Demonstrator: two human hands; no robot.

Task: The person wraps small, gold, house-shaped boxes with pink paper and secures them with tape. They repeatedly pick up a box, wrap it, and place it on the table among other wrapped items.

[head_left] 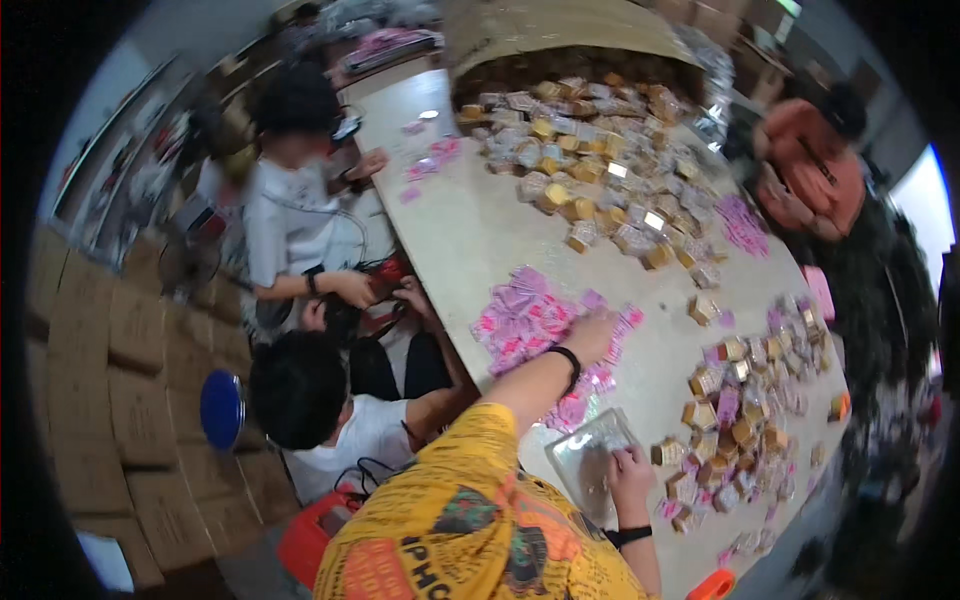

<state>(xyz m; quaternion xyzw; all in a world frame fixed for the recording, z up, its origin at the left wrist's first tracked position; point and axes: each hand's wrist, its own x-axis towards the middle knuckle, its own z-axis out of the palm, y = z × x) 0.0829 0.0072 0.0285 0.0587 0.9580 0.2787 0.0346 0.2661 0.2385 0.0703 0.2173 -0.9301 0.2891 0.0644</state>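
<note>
My left arm stretches across the table to a heap of small pink printed packets (522,322). My left hand (594,334) rests at the heap's right side, back of the hand upward; its fingertips are hidden among the packets. Nearer to me, my right hand (630,474) is over the right part of a shallow, clear rectangular tray (578,455). Its fingers are bent together, and whatever they may hold is too small to make out. To its right lies a spread of small gold-and-clear wrapped boxes (742,432), with pink packets among them.
A large carton (570,28) lies open at the table's far end, many wrapped boxes (610,150) spilling from it. Two people in white sit along the left edge; one person in orange (815,165) is at the far right. Stacked cartons (140,410) stand left.
</note>
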